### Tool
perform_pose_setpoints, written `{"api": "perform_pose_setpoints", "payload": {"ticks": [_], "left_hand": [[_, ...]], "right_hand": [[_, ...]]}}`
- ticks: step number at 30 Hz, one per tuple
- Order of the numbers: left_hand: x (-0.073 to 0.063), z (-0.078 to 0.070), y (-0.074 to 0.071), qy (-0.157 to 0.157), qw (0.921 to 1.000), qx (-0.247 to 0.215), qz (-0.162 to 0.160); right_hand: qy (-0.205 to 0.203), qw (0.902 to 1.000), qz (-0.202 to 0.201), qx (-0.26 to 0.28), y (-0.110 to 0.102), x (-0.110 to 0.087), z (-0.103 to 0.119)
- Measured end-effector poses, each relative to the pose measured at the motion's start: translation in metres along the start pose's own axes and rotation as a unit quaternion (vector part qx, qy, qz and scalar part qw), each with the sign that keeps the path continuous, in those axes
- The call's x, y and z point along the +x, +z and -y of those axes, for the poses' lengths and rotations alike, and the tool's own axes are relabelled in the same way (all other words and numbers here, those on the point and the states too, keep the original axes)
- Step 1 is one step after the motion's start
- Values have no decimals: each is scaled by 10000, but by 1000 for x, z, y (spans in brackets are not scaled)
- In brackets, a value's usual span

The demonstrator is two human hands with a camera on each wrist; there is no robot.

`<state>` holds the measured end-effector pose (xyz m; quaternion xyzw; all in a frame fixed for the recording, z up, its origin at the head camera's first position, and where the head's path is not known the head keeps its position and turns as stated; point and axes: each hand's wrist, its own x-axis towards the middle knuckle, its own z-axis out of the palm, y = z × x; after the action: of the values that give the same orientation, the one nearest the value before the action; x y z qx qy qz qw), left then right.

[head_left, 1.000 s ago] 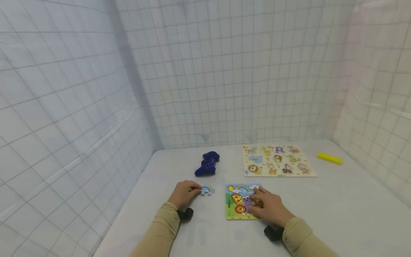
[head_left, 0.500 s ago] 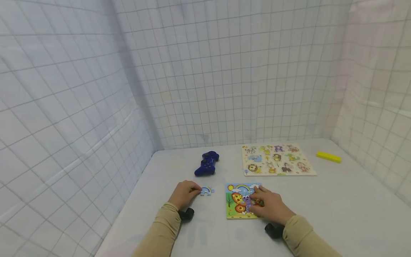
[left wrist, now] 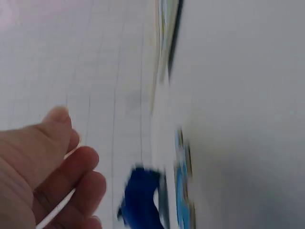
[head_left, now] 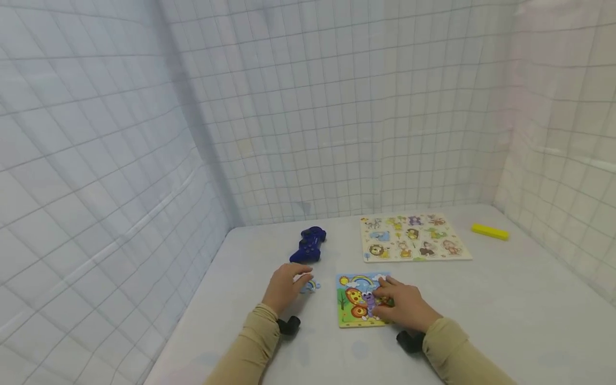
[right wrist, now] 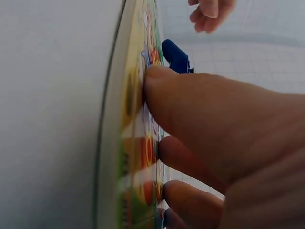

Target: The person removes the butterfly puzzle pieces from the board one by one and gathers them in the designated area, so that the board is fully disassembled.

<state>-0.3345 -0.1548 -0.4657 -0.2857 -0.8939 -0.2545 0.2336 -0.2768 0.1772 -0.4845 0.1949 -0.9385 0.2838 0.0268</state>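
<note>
In the head view my left hand [head_left: 283, 289] hovers over a small puzzle piece [head_left: 314, 286] with a rainbow on light blue. Its fingers are loosely bent and hold nothing; the left wrist view shows a gap between this hand and the piece [left wrist: 183, 195] lying on the table. My right hand [head_left: 406, 307] rests on the right part of a square butterfly puzzle [head_left: 353, 313], covering some of that side. Seen from the right wrist, the thumb and fingertips touch the puzzle's printed face.
Behind the left hand lies a blue game controller [head_left: 309, 245]. A larger animal puzzle board [head_left: 414, 238] is at the back right, with a yellow bar [head_left: 490, 231] beyond it. Gridded cloth walls [head_left: 298, 133] enclose the table at the back and sides.
My left hand has let go of the rainbow piece and lifted up and to the right, now partly covering it. The right hand has stayed on the butterfly puzzle.
</note>
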Motion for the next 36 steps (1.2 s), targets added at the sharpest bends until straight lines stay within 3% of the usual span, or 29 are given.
{"api": "perform_pose_setpoints", "payload": {"ticks": [2, 6, 8, 11, 13, 16, 20, 24, 29, 36], "left_hand": [[6, -22, 8, -30, 9990, -395, 214], [19, -63, 33, -417, 9861, -1023, 1241], [27, -77, 47, -664, 9768, -1114, 1705], [38, -88, 67, -775, 9714, -1076, 1971], [42, -90, 78, -806, 9732, -985, 1915], [39, -87, 89, -821, 9804, -879, 1559], [35, -85, 98, -613, 9867, -900, 1210], [35, -90, 103, -494, 9858, -1014, 1247], [37, -96, 105, -503, 9858, -1012, 1245], [41, -94, 110, -325, 9882, -963, 1144]], "right_hand": [[-31, 10000, 39, -13, 0, 1, -1], [-177, 9997, 147, -50, -1, 1, -5], [-287, 9994, 173, -107, -2, 1, -7], [-479, 9986, 142, -151, -2, 1, -9], [-625, 9979, 95, -160, -2, 3, -8], [-602, 9982, 27, -7, 0, 4, -4], [46, 9981, -340, 518, 0, 3, -5], [479, 9945, -579, 732, -3, -4, -13], [419, 9963, -460, 594, -4, -16, -24], [205, 9976, -634, 178, -6, -17, -32]]}}
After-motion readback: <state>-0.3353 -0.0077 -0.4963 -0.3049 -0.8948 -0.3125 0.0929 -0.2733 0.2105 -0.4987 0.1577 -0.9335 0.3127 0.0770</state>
